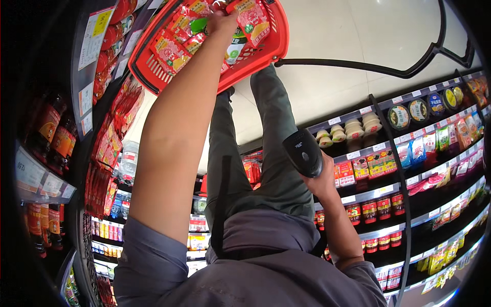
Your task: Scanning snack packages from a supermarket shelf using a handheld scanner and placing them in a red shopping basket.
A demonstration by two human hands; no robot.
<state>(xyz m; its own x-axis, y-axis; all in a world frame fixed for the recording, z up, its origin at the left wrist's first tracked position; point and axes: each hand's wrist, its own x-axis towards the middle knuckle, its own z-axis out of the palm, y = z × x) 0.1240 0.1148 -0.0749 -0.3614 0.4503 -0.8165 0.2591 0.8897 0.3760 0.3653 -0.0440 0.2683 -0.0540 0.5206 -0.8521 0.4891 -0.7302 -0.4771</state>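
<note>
My left hand (222, 25) reaches into a red plastic shopping basket (282, 23) at the top of the view. Its fingers are at the left edge of a red seasoning packet (253, 23); whether they grip it is hidden. Beneath the hand lies a green-and-white pouch (234, 50), partly covered. Several more red packets (170, 51) lie around it in the basket. My right hand (324, 172) holds a black handheld barcode scanner (303, 153) beside my right thigh, its head pointing away from my body.
A black basket handle (345, 65) sticks out over the pale tiled floor (322, 34). Shelves at left carry dark sauce bottles (53, 119) and hanging red packets (109, 146). The right shelf holds red-lidded jars (369, 211), boxes and round tubs (399, 117).
</note>
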